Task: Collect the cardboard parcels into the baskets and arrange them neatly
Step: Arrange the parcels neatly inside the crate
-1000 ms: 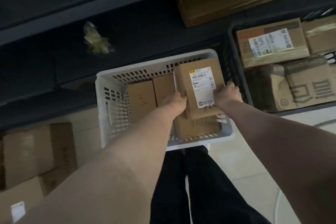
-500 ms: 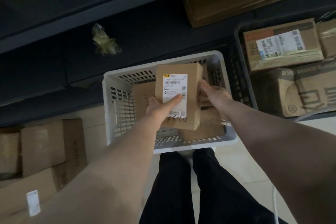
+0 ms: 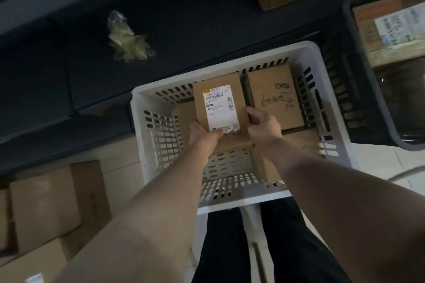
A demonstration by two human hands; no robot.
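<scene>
Parcel [image 3: 218, 108] with label is inside basket [image 3: 230, 204], toward its far wall, just beside marked parcel [image 3: 273, 99]. Its near edge is gripped by left hand [image 3: 203, 133]; right hand [image 3: 262, 125] curls round its right side. Step looks like placing. Next: lower flat, snug to neighbour, release.

Dark shelving [image 3: 207, 18] is seen spanning 9 to 1 o'clock, in stepped tiers. Crumpled clear plastic wrap [image 3: 127, 40] is seen lying on one shelf at 11 o'clock. Pale tiled floor [image 3: 119, 154] is exposed at 8 and 4 o'clock. Lighting: dim.
</scene>
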